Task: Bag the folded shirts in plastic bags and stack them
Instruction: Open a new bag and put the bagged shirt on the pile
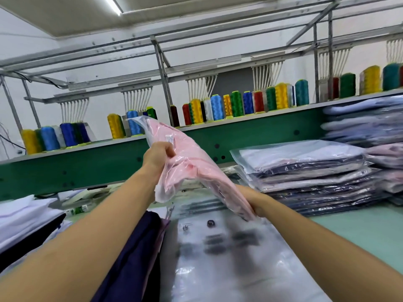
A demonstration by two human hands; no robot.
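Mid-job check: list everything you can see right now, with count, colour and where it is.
Pink shirt in bag: one, pink in clear plastic, held up tilted over the table centre.
Empty bags: a pile, clear with dark print, flat on the table below the shirt.
Bagged stack: one pile, white on top, then navy and pale layers, right of centre.
Far stack: one tall pile, pale blue and pink, blurred, at the right edge.
Unbagged shirts: several, navy and white, at the left.
Thread cones: many, yellow, blue, green, red, on the shelf behind.
Table: one, pale green.
Left hand: gripping the bag's upper part.
Right hand: gripping its lower end.
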